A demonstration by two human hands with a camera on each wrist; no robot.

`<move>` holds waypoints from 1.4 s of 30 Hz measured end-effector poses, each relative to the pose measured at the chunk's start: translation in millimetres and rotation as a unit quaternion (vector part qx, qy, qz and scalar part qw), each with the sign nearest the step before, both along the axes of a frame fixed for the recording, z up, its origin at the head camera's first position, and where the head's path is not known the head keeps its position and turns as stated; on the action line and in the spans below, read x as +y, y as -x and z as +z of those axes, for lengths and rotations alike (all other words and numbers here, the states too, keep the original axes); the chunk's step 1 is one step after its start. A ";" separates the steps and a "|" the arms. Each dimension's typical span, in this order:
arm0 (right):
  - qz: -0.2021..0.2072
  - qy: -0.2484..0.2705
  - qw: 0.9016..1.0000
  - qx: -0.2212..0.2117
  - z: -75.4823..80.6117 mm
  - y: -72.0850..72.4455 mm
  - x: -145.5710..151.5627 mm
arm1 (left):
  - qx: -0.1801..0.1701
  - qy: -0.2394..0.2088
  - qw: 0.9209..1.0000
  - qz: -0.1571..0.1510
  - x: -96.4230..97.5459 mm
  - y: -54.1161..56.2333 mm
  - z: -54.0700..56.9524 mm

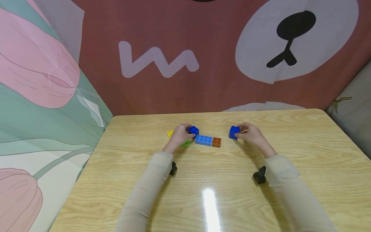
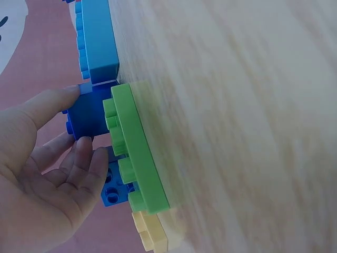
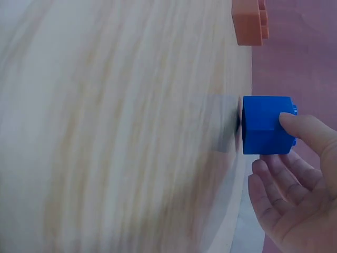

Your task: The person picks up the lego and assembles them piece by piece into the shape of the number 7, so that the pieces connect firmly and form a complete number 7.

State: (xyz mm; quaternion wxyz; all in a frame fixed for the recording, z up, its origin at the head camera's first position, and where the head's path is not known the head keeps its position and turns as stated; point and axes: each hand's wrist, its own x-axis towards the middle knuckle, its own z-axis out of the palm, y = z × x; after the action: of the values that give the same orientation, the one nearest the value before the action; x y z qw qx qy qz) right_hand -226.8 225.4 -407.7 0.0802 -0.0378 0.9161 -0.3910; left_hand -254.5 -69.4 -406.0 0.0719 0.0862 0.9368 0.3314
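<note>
My left hand (image 1: 180, 134) pinches a dark blue brick (image 1: 194, 130) between thumb and fingers, just behind the left end of a light blue brick (image 1: 204, 140). In the left wrist view that dark blue brick (image 2: 89, 113) stands beside a green brick (image 2: 138, 150). Another blue studded brick (image 2: 113, 188) shows past the fingertips, partly hidden. Farther right, my right hand (image 1: 251, 133) holds a second dark blue brick (image 1: 234, 132) by its sides. Seen from the right wrist, this brick (image 3: 267, 126) has its studs away from the table and its underside close to the tabletop.
A brown brick (image 1: 216, 142) adjoins the light blue one's right end. Left of my left hand lies a yellow brick (image 1: 170, 133), partly covered. The wooden table (image 1: 220, 180) ends at a printed curtain (image 1: 174, 93) behind the bricks.
</note>
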 end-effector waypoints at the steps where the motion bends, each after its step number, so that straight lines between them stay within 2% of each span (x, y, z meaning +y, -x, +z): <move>1: -0.002 0.004 1.000 -0.002 0.0 0.3 -0.5 | -0.002 -0.002 1.000 0.001 -0.2 0.1 -0.2; 7: 0.000 0.023 1.000 0.002 3.6 -0.5 -6.3 | -0.015 -0.029 0.999 0.008 -2.9 0.8 -0.2; 15: 0.011 0.060 0.998 -0.005 13.1 -2.9 -19.0 | -0.013 -0.055 0.998 0.008 -8.0 0.2 4.9; 19: 0.024 0.067 0.997 -0.005 14.8 -2.8 -27.5 | -0.018 -0.067 0.998 0.002 -11.0 0.0 6.8; 25: 0.051 0.060 0.997 -0.015 15.8 -3.8 -40.0 | -0.027 -0.084 0.996 0.015 -14.9 -0.2 9.5; 33: 0.095 0.069 0.993 -0.020 14.1 -7.2 -53.9 | -0.017 -0.093 0.995 0.012 -20.9 -1.7 11.9; 42: 0.130 0.075 0.988 -0.043 11.4 -11.8 -64.2 | -0.022 -0.113 0.993 0.014 -26.7 -5.3 16.8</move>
State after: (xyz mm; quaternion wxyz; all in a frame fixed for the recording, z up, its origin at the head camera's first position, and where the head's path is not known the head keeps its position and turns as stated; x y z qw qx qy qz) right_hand -215.0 161.2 -396.3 0.1664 -0.1458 0.8673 -0.4460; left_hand -249.1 -96.1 -389.2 0.0779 0.0734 0.8925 0.4381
